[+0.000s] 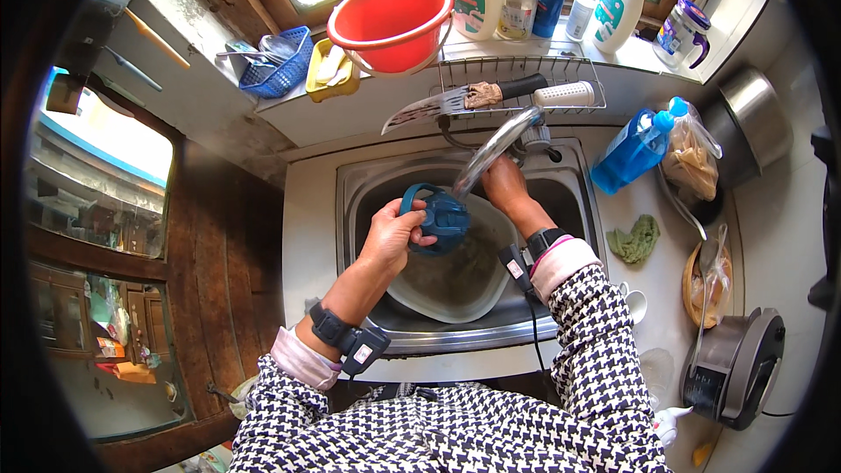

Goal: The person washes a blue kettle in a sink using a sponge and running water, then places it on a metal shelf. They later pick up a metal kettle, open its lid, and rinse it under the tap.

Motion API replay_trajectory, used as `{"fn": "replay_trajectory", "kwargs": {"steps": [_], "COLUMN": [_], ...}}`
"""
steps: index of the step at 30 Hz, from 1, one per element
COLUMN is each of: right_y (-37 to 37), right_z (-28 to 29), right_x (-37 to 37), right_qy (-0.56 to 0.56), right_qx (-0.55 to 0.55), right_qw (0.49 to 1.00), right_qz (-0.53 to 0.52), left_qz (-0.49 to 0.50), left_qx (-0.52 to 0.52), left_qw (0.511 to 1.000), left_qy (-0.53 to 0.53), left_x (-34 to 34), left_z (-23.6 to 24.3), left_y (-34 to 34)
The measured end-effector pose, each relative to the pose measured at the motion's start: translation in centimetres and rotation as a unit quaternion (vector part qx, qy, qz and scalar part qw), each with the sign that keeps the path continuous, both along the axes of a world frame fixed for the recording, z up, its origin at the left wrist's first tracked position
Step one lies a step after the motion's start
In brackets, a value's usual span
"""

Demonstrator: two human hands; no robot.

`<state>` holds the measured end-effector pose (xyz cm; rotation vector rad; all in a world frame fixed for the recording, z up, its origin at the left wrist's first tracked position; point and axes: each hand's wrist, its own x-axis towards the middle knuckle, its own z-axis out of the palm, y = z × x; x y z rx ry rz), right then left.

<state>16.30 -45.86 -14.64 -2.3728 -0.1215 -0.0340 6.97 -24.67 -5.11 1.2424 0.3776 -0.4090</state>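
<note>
Two hands, head view: the left hand point(394, 229) is over the sink point(344, 232), the right hand point(506, 184) farther back by the tap point(491, 153).
Left fingers: clamped on the blue loop-handled piece point(448, 219), thumb on its near side.
Right fingers: hidden behind the spout; whether they are apart or together cannot be told.
Blue piece: held above the whitish basin point(469, 305), just under the spout's end; whether the two touch is unclear.
Basin: sits inside the metal sink, its inside greyish.
Rack behind the tap: a wire rack point(450, 72) carries a broad-bladed knife point(420, 111) and a white perforated piece point(565, 95).
Sill: a red bucket point(405, 45) stands right of a yellow tray point(335, 89) and a blue basket point(287, 77).
Right of the sink: a blue pump bottle point(626, 153) and a crumpled green cloth point(634, 240) on the white surface point(604, 311).
</note>
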Motion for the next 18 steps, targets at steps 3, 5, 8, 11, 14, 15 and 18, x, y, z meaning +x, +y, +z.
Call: {"fn": "replay_trajectory", "kwargs": {"steps": [3,5,8,11,14,15,18], "right_y": [0.1,0.1,0.0,0.2,0.1,-0.1,-0.9], "right_z": [1.3,1.8,1.8,1.3,0.7,0.6,0.1], "right_x": [-0.2,-0.1,-0.1,-0.7,-1.1,-1.3,-2.5], "right_qy": [0.014,0.015,0.016,-0.043,-0.063,-0.06,-0.143], "right_qx": [-0.008,-0.039,-0.083,-0.093,-0.099,-0.102,-0.006], "right_qw": [1.0,0.999,0.996,0.994,0.992,0.992,0.988], "right_qz": [-0.004,0.001,0.008,0.029,0.049,0.053,0.058], "left_qz": [-0.007,-0.013,-0.022,-0.031,-0.044,-0.049,-0.048], "left_qx": [-0.005,-0.002,0.006,0.014,0.021,0.021,0.008], "left_qw": [1.0,1.0,1.0,0.999,0.999,0.998,0.998], "left_qy": [0.012,0.014,0.017,0.018,0.02,0.02,0.03], "left_x": [0.5,0.7,0.9,1.2,1.7,1.9,2.4], "left_z": [-0.1,-0.2,-0.3,-0.4,-0.7,-0.9,-1.6], "left_y": [-0.8,-1.2,-1.8,-2.2,-2.7,-2.8,-3.0]}}
